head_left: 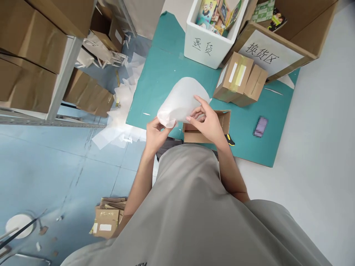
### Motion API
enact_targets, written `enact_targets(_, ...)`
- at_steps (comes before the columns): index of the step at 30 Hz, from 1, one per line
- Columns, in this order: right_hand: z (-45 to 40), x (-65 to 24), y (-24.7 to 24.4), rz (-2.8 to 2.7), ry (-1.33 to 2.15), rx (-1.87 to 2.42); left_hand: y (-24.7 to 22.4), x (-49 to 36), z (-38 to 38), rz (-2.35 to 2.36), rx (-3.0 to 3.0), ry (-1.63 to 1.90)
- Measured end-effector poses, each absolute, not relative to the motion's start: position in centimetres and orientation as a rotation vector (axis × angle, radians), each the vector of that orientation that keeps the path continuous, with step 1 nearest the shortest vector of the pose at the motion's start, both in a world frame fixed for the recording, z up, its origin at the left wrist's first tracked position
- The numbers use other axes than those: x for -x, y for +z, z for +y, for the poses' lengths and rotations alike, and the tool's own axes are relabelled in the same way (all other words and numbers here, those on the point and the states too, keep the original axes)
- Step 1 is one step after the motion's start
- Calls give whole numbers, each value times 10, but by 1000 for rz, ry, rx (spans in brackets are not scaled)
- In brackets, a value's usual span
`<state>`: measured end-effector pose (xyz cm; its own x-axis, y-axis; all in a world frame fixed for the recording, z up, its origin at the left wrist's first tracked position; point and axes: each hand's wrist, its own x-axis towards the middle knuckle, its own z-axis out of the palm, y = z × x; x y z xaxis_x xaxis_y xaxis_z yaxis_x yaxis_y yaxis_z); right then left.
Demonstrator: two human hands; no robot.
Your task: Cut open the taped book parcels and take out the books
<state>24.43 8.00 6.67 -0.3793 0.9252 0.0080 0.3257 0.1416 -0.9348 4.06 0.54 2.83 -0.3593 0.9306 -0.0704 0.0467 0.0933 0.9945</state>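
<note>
A white, translucent sheet of packing foam (186,94), curled into a loose roll, is held above the table. My left hand (157,135) pinches its gathered lower left end between thumb and fingers. Against the right side of the roll rests my right hand (206,120), its index finger stretched out and its thumb apart from the other fingers. Whether anything lies inside the foam cannot be seen. Below the right hand is an open cardboard box (198,138), partly hidden by the hand and the foam. Beside that box lies a black and yellow tool (230,140), partly covered by my forearm.
On the green tabletop (163,48) stand a white bin (206,50) of booklets, a large labelled carton (273,51) and small taped boxes (235,79). A pixelated purple object (260,126) lies at right. Loose white sheets (122,107) lie left, near shelving (59,79) with cartons.
</note>
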Motion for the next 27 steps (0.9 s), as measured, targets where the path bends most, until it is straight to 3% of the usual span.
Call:
enact_targets(5, 97, -204, 42, -1882, 1248, 1322, 20, -5, 9, 1533, -991, 1366)
enact_targets(12, 107, -118, 41, -1781, 1654, 1058, -2, 50, 25, 1675, -1034, 1371)
enact_targets(16, 111, -86, 42, -1704, 1703, 1117, -17, 95, 37, 1854, -873, 1447)
enact_targets(22, 105, -107, 38, -1594, 1647, 1364, -61, 214, 81, 2378, -857, 1274)
enact_targets(27, 83, -168, 25, -1499, 1554, 1618, -92, 302, 134, 2379, -809, 1111)
